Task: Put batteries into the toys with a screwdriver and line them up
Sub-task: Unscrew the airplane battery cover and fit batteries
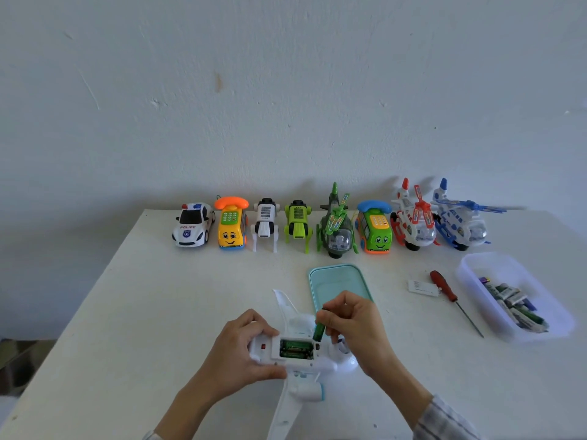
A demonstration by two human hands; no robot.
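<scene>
White plastic airplane toy [298, 360] lay belly-up on the table [143, 296], just in front of the teal lid [336, 281]. Left hand [244, 354] gripped the fuselage, fingers curled round it. Right hand [352, 325] pinched a green battery [318, 332], tilted, lower end at the right edge of the open battery bay [296, 349]. Bay looked already part-filled with green cells.

Risks, as I judged them: the battery could go in the wrong way round, or skid off the smooth rim if pushed at that angle; the glossy hull could roll under a one-handed hold.

Screwdriver [454, 298], red handle and thin steel shaft, lay right of the lid, out of reach mid-insert. Clear tub of batteries [514, 300] sat further right. Eight toys [333, 223] stood lined up behind the lid.
</scene>
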